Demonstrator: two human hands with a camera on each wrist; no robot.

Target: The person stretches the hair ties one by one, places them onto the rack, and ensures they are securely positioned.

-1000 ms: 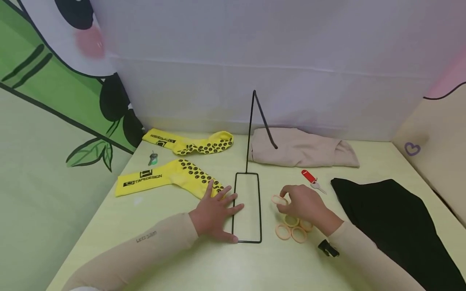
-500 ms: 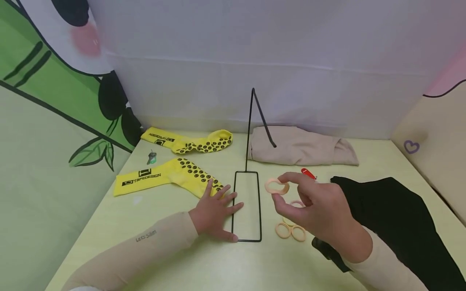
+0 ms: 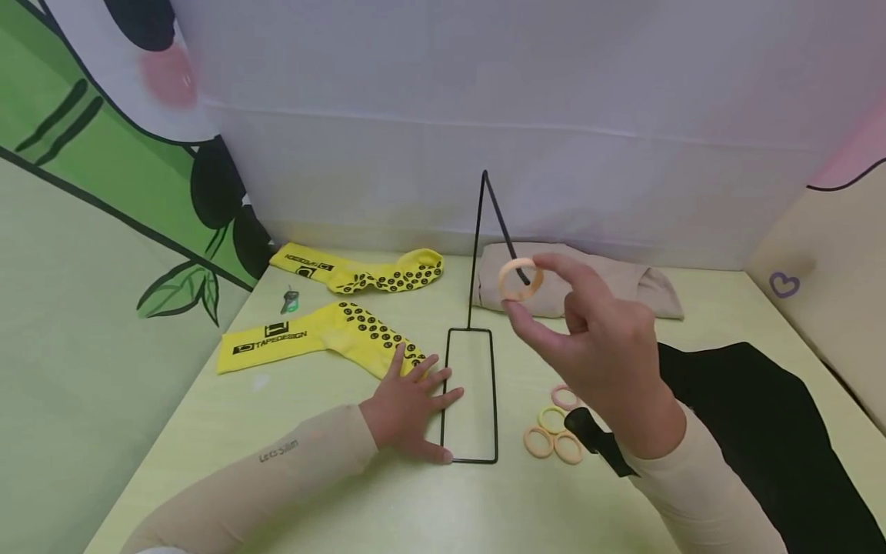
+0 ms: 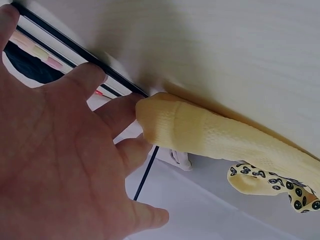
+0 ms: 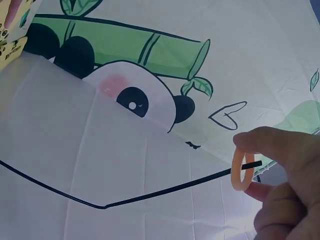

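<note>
My right hand (image 3: 609, 346) pinches a peach-coloured ring (image 3: 504, 283) between thumb and forefinger, raised at the free end of a black wire stand's (image 3: 477, 246) slanting arm. In the right wrist view the arm's tip (image 5: 255, 164) shows through the ring. My left hand (image 3: 404, 404) lies with fingers spread across the left side of the stand's rectangular base (image 3: 494, 385). Its fingertips also lie right at the toe of a yellow sock (image 3: 277, 346). Several more rings (image 3: 527, 446) in peach, yellow and pink lie right of the base.
A second yellow sock (image 3: 388, 277) with black dots lies at the back left, near a small key (image 3: 289, 300) with a green tag. Folded beige cloth (image 3: 644, 296) sits behind the stand, and black cloth (image 3: 754, 408) covers the right side.
The right hand has lifted the peach ring off the table, up and away to the tip of the stand's arm. The left hand has stayed on the base.
</note>
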